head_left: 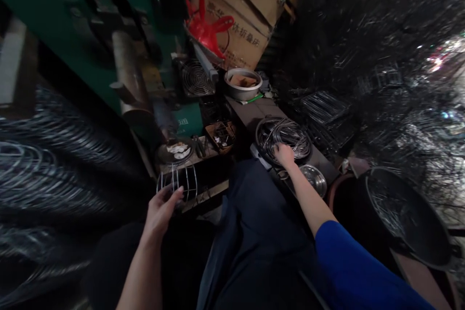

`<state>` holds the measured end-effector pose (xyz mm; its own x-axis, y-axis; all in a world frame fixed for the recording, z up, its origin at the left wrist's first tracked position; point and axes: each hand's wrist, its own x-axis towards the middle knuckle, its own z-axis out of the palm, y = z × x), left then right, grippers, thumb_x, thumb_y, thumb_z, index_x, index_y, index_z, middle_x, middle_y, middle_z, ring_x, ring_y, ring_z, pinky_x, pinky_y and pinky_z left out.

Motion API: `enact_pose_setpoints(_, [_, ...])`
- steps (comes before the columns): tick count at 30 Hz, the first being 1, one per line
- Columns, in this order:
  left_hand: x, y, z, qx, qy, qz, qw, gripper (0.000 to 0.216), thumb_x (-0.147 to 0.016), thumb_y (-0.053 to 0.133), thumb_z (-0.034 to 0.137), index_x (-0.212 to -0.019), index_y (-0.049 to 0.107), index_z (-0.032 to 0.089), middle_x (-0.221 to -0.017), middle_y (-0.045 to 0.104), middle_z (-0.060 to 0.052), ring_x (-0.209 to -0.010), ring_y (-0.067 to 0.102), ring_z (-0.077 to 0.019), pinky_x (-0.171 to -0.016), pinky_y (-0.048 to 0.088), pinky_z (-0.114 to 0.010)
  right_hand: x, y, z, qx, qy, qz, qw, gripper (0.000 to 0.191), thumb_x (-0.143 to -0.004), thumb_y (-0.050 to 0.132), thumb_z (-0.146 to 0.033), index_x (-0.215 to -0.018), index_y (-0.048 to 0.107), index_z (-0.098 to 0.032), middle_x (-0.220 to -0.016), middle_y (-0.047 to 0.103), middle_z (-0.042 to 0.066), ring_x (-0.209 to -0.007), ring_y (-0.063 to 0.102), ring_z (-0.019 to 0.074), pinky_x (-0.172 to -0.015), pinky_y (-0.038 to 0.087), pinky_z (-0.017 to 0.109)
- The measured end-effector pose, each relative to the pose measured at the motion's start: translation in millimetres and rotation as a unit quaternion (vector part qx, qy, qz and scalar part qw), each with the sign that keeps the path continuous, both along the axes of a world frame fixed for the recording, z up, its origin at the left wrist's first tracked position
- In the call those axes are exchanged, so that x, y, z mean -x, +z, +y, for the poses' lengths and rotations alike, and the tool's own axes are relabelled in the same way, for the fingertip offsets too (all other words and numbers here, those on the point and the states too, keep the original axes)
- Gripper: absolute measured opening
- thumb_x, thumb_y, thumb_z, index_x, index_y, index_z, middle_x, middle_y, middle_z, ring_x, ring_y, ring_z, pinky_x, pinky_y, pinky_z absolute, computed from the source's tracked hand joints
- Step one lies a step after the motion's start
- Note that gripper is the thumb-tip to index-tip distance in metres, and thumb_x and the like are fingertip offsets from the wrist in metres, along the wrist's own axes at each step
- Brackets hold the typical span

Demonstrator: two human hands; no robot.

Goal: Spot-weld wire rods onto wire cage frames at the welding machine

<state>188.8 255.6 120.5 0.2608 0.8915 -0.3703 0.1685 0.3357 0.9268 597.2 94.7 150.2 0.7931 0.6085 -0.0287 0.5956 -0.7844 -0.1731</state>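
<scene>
A small round wire frame (186,181), made of metal rings joined by cross wires, is held by its near side in my left hand (165,206). The fingers are closed around its wires. My right hand (284,154) reaches into a pile of shiny metal wire rings (290,131) lying in a round tray on the bench. Its fingers are pinched together at the near side of the pile, and what lies between them is hidden. Just beside that wrist is a shiny metal bowl (313,179). A machine's round lower plate (174,152) with white scraps sits behind the wire frame.
The green machine (138,77) rises at the left. Stacked wire rings (43,164) stand beside it. A box of small parts (221,135), a fan (198,77) and a white basin (242,85) sit ahead. At the right is a black tub (407,213) with metal wires.
</scene>
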Motion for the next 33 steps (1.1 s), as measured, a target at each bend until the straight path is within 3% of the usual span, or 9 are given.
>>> enact_pose_setpoints(7, [1.9,3.9,-1.0,0.007,0.002,0.002,1.0,0.07,-0.053,0.084,0.053,-0.106,0.067,0.012,-0.072,0.067,0.0,-0.057,0.061,-0.0129,-0.053,0.048,-0.022,-53.6,86.3,-27.2,-0.205,-0.072,-0.075,0.973,0.024,-0.102,0.051,-0.026,-0.115,0.067,-0.015,-0.103,0.067,0.016,-0.099,0.059,0.0293,-0.088,0.041,0.036])
enact_pose_setpoints(10, [7.1,5.7,-0.8,0.017,0.023,-0.028,0.999,0.072,-0.054,0.083,0.054,-0.11,0.067,0.013,-0.075,0.069,-0.001,-0.063,0.065,-0.0146,-0.059,0.052,-0.024,-57.0,119.5,-39.5,-0.318,-0.039,-0.072,0.944,0.029,-0.105,0.039,-0.028,-0.113,0.063,-0.013,-0.103,0.065,0.014,-0.091,0.057,0.0234,-0.082,0.042,0.031])
enact_pose_setpoints(12, [11.6,6.9,-2.4,0.024,0.022,-0.043,0.999,0.074,-0.056,0.082,0.057,-0.114,0.066,0.013,-0.078,0.07,-0.001,-0.065,0.067,-0.0167,-0.062,0.054,-0.027,-48.3,130.5,-36.1,-0.389,0.007,-0.034,0.921,0.038,-0.106,0.031,-0.036,-0.117,0.058,-0.012,-0.095,0.064,0.012,-0.079,0.055,0.0206,-0.072,0.044,0.029])
enact_pose_setpoints(15, [18.8,12.5,-9.3,0.015,0.009,-0.035,0.999,0.079,-0.056,0.081,0.061,-0.115,0.066,0.011,-0.076,0.07,-0.002,-0.062,0.066,-0.0173,-0.058,0.053,-0.027,-24.2,131.1,-9.6,-0.455,0.095,0.06,0.884,0.049,-0.099,0.041,-0.056,-0.116,0.059,-0.014,-0.086,0.061,0.007,-0.072,0.053,0.0196,-0.065,0.044,0.028])
enact_pose_setpoints(18, [27.9,23.5,-18.5,0.0,0.011,-0.029,1.0,0.081,-0.054,0.081,0.066,-0.112,0.068,0.011,-0.073,0.069,-0.001,-0.058,0.062,-0.0156,-0.054,0.051,-0.025,5.4,120.1,29.4,-0.479,0.173,0.183,0.841,0.054,-0.084,0.06,-0.069,-0.091,0.066,-0.016,-0.081,0.061,0.004,-0.076,0.054,0.0212,-0.071,0.043,0.029])
enact_pose_setpoints(22, [40.5,40.6,-24.2,-0.009,0.055,-0.053,0.997,0.078,-0.057,0.082,0.064,-0.115,0.067,0.015,-0.072,0.066,0.001,-0.057,0.061,-0.015,-0.053,0.052,-0.026,45.2,97.3,69.3,-0.479,0.195,0.25,0.818,0.055,-0.085,0.058,-0.07,-0.074,0.063,-0.017,-0.069,0.055,0.001,-0.07,0.049,0.019,-0.067,0.038,0.028])
enact_pose_setpoints(26, [42.1,61.9,-29.6,-0.025,0.119,-0.098,0.988,0.076,-0.052,0.091,0.047,-0.117,0.066,0.015,-0.082,0.068,0.0,-0.063,0.063,-0.0137,-0.056,0.053,-0.024,87.1,76.6,87.7,-0.446,0.218,0.331,0.803,0.058,-0.085,0.059,-0.07,-0.06,0.052,-0.019,-0.057,0.038,-0.003,-0.057,0.036,0.0146,-0.057,0.028,0.027])
enact_pose_setpoints(30, [32.8,81.2,-33.3,-0.065,0.146,-0.158,0.975,0.066,-0.057,0.09,0.036,-0.115,0.067,0.014,-0.074,0.061,0.003,-0.059,0.057,-0.0084,-0.054,0.051,-0.019,124.6,69.5,100.6,-0.413,0.258,0.385,0.784,0.06,-0.079,0.071,-0.067,-0.056,0.041,-0.02,-0.059,0.032,-0.004,-0.057,0.03,0.0136,-0.057,0.024,0.028])
enact_pose_setpoints(33, [28.1,83.9,-28.0,-0.067,0.147,-0.202,0.966,0.063,-0.064,0.087,0.034,-0.119,0.066,0.016,-0.071,0.057,0.006,-0.051,0.051,-0.0059,-0.048,0.049,-0.02,142.3,69.2,113.8,-0.39,0.294,0.402,0.774,0.06,-0.08,0.074,-0.063,-0.056,0.039,-0.019,-0.06,0.031,-0.004,-0.058,0.029,0.0134,-0.058,0.023,0.028])
